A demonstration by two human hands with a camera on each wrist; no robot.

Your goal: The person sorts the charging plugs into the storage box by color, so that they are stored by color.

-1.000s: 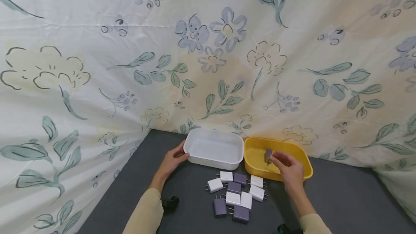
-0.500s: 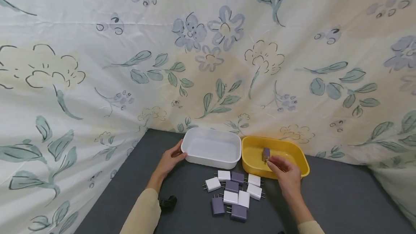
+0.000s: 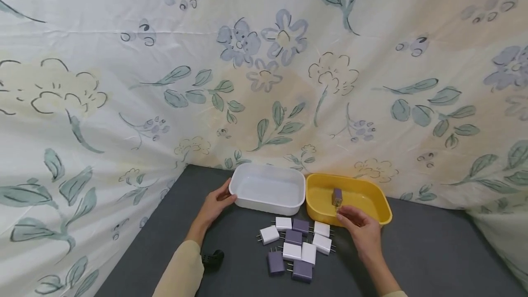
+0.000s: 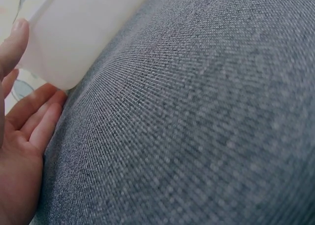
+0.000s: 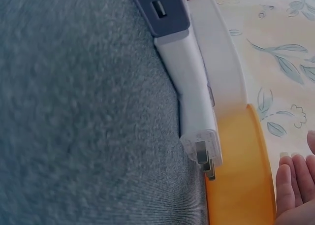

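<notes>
6 white plugs (image 3: 292, 251), 5 purple plugs (image 3: 302, 271) (1 in yellow tray (image 3: 367, 200)), left hand (image 3: 214, 205) straight-fingered against white tray (image 3: 270, 191), right hand (image 3: 365, 232) relaxed, empty.

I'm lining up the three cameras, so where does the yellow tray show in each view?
Head: right of centre, the yellow tray stands beside the white tray.
Left wrist: not in this picture.
Right wrist: lower right of centre, below the white tray.
Shared landmark: the floral cloth, seen in all three views.

Floral cloth (image 3: 264, 65) behind, pale w/ blue-grn leaves (image 3: 400, 110); dk gray tabletop (image 3: 437, 251), woven-look, in front.
</notes>
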